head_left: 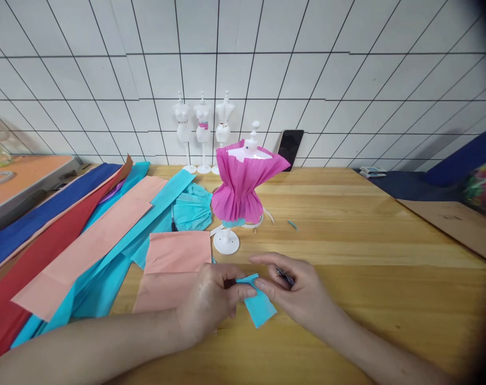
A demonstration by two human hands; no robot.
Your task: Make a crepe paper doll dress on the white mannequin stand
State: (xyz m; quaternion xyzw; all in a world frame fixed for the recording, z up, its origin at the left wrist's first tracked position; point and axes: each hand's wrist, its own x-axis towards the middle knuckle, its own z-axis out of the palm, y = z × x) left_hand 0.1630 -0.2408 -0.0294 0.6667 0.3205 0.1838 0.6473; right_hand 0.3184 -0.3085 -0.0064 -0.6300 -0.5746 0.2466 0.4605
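A small piece of turquoise crepe paper (260,307) is pinched along its upper edge between the thumb and fingers of my left hand (210,299). My right hand (299,286) has its thumb against the same piece, with its index finger raised apart from the thumb. Tucked in its curled fingers is a small dark metal tool (285,277), mostly hidden, so its kind does not show. Just beyond my hands stands a white mini dress form (226,242), wearing a gathered magenta crepe paper dress (243,182) with turquoise showing at its hem.
Folded pink paper (178,254) lies under my left hand. Red (62,240), blue (58,200) and turquoise strips (136,227) spread leftward, near a gathered turquoise piece (193,208). Three bare-looking forms (202,128) and a phone (291,147) stand at the tiled wall. Cardboard (451,222) lies right.
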